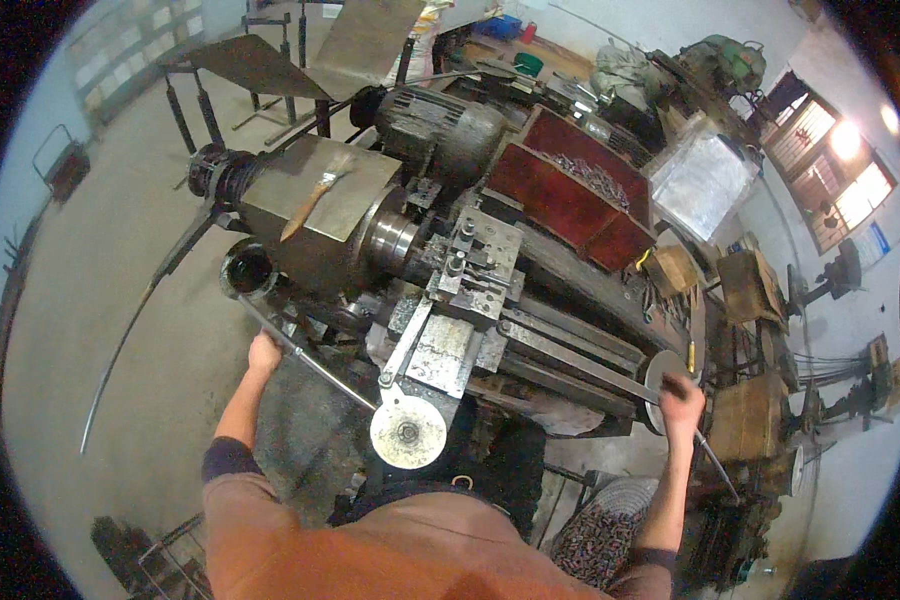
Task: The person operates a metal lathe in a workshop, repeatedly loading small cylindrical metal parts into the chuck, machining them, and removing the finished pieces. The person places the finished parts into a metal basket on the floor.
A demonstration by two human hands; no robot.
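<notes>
A metal lathe stands in front of me. My left hand (264,352) is closed around a long steel lever (315,366) below the headstock (320,215); part of its fingers is hidden. My right hand (681,405) is closed at the rim of a round handwheel (660,385) at the machine's right end. Between my hands are the tool post (463,265) and a pale round dial wheel (408,432) on the cross slide. The chuck (394,238) sits left of the tool post. A wooden-handled brush (315,200) lies on the headstock's flat cover.
Behind the lathe bed, a red tray (560,185) holds small metal parts beside an electric motor (440,130). A long curved rod (135,325) juts out at the left. Near my right forearm sits a sack of small metal pieces (600,540). Other machines line the right wall.
</notes>
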